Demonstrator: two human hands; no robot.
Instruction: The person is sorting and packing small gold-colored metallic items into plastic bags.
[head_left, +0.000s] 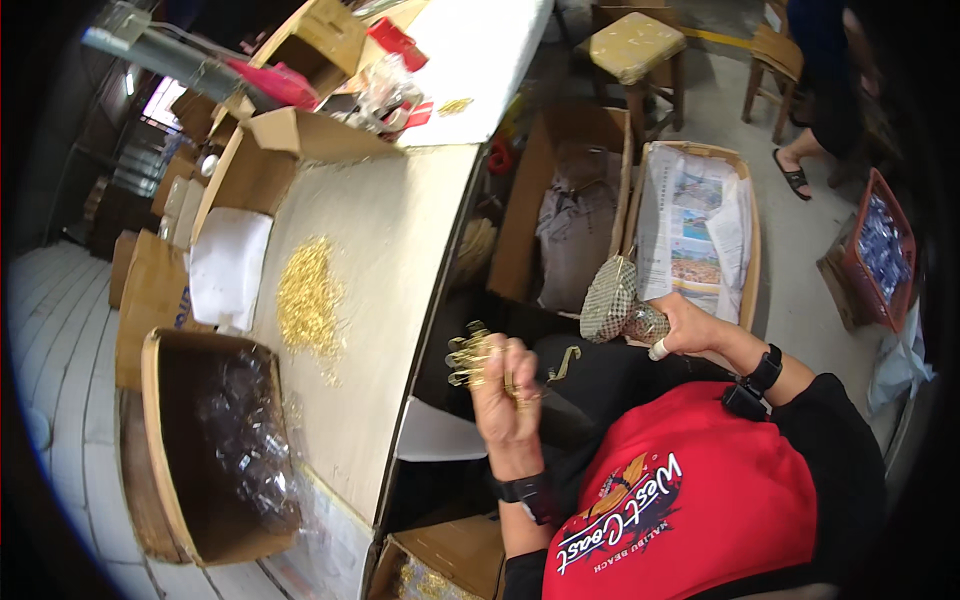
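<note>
My left hand is closed round a bunch of shiny gold metal clips, whose rounded ends stick out past the fingers. It is raised just off the table's right edge. One loose gold piece shows against the dark cloth to its right. My right hand, with white tape on one digit, grips the end of a checked cloth bundle beside a newspaper-lined carton. Part of its grip is hidden. A heap of small gold pieces lies on the pale table.
An open carton with clear plastic pieces stands left of the table. Another carton holds a grey sack. A stool, a red basket of blue-silver pieces and a person's leg are to the right.
</note>
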